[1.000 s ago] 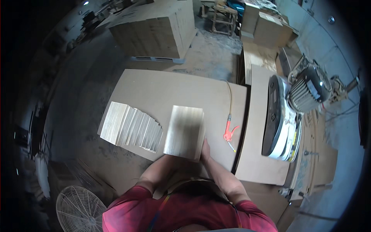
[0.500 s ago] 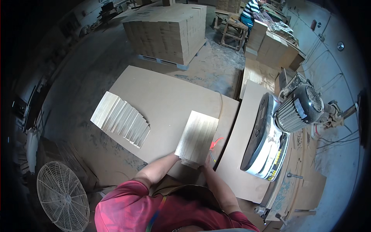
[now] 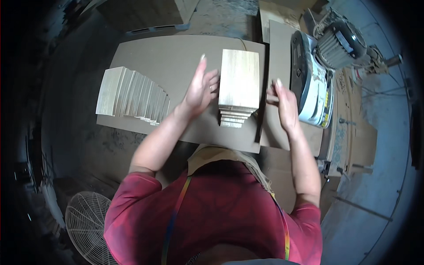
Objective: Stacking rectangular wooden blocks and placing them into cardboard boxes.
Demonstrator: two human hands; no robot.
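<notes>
A stack of pale wooden boards (image 3: 239, 79) stands on the brown tabletop (image 3: 185, 53) in front of me, its lower boards showing as steps at the near end. My left hand (image 3: 202, 88) is just left of the stack, holding nothing, with thumb and fingers apart. On the other side, my right hand (image 3: 283, 104) is a little away from the stack, its fingers apart and slightly curled, also without anything in it. Farther left lies a leaning row of similar wooden boards (image 3: 132, 95), fanned out along the table's left edge.
At the right stands a machine with a ribbed motor (image 3: 340, 44) and a white and black housing (image 3: 311, 84), next to a brown board (image 3: 278, 57). A wire-cage fan (image 3: 90, 225) is at the lower left. A large block of stacked goods (image 3: 141, 15) sits on a pallet beyond the table.
Both hands have come off the near end of the board stack and are now spread to either side of it. My view has tilted down toward my body.
</notes>
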